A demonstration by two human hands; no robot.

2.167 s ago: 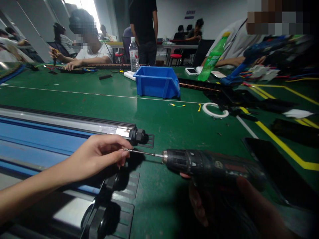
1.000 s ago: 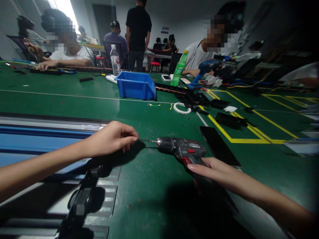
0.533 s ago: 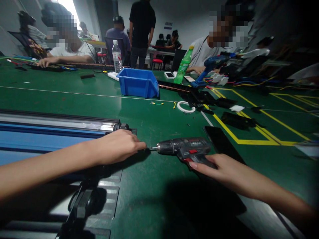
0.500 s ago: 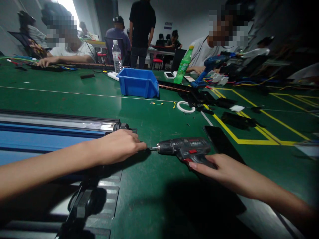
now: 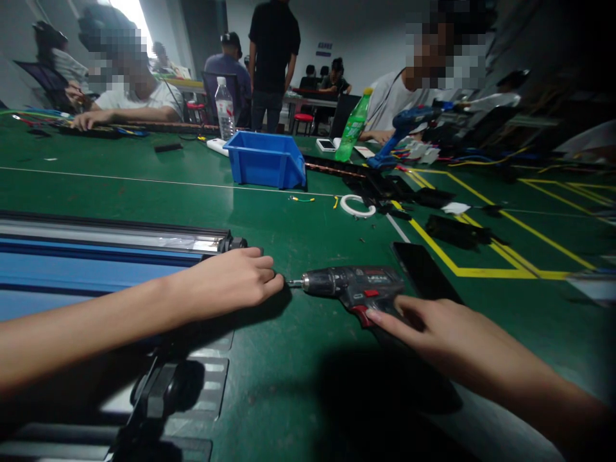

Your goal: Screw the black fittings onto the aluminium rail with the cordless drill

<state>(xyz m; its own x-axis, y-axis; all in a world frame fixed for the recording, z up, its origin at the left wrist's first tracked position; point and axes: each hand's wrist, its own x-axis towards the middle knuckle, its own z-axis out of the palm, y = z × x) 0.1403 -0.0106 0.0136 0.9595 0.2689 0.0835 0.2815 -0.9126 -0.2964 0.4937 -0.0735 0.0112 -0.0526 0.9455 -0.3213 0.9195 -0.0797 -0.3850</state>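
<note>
My right hand (image 5: 428, 327) is wrapped round the handle of a black cordless drill (image 5: 351, 285), one finger by its red trigger. The drill lies on its side just over the green table, its bit (image 5: 294, 283) pointing left. At the tip of the bit, my left hand (image 5: 248, 276) is closed with its fingers curled; whatever is in them is hidden. Under and beside my left forearm is a long blue and silver panel unit (image 5: 106, 266) with black end fittings (image 5: 232, 244). A dark phone-like slab (image 5: 423, 269) lies behind the drill.
Beyond my hands stand a blue bin (image 5: 264, 160), a clear bottle (image 5: 224, 109) and a green bottle (image 5: 353, 128). A white ring (image 5: 357, 206) and black parts (image 5: 457, 232) lie right of the bin. A blue drill (image 5: 404, 135) is farther off. Co-workers sit across the table.
My left hand has shifted slightly, its fingers now showing more separately. My right hand has loosened a little around the drill's handle. The drill has barely moved.
</note>
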